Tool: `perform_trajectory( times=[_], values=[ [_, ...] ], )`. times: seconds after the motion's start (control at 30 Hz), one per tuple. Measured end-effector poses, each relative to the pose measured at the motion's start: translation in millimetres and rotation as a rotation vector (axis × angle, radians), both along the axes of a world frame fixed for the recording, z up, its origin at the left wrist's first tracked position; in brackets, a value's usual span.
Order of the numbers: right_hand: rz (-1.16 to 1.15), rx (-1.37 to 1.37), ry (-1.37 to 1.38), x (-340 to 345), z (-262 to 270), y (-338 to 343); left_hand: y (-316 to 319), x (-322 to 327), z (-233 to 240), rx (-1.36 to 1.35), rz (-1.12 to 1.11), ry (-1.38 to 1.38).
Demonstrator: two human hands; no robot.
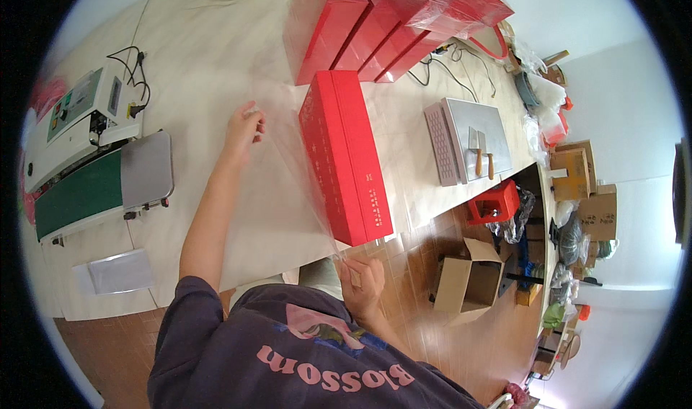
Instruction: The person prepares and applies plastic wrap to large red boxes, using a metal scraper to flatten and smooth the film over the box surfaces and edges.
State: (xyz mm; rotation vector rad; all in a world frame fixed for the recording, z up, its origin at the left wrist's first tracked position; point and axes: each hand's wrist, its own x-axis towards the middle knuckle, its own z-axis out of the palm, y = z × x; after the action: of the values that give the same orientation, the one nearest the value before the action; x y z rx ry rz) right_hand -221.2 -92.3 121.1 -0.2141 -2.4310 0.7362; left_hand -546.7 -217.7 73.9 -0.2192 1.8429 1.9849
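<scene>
A long red gift box point(346, 160) lies on the pale table, its lower end close to the front edge. Clear plastic film point(292, 144) stretches along the box's left side, between both hands. My left hand point(247, 123) pinches the film's upper part, left of the box. Near the table edge, just below the box, my right hand point(362, 279) grips the film's lower corner. Behind the box stand several larger red boxes point(346, 36) wrapped in shiny clear film.
A sealing machine point(92, 149) with a green belt stands at the left, a cord behind it. Clear plastic sheets point(121, 273) lie at the front left. At the right are a grey metal plate point(478, 122) with wooden-handled scrapers point(481, 152), and an opened cardboard box point(467, 284) on the floor.
</scene>
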Motion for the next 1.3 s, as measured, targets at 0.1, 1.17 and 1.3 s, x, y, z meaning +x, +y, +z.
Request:
perform_trajectory(
  times=[0.1, 1.17, 1.3],
  values=[
    [-0.014, -0.025, -0.013, 2.6, 6.8, 4.4, 10.0, -11.6, 9.8, 0.026, 0.009, 0.139],
    [-0.118, 0.139, -0.521, -138.3, -2.6, 73.7, 101.3, 8.2, 46.5, -0.067, -0.111, 0.474],
    [-0.117, 0.096, -0.517, -133.3, 0.1, 73.2, 105.0, 9.7, 48.5, -0.078, -0.081, 0.492]
  ],
)
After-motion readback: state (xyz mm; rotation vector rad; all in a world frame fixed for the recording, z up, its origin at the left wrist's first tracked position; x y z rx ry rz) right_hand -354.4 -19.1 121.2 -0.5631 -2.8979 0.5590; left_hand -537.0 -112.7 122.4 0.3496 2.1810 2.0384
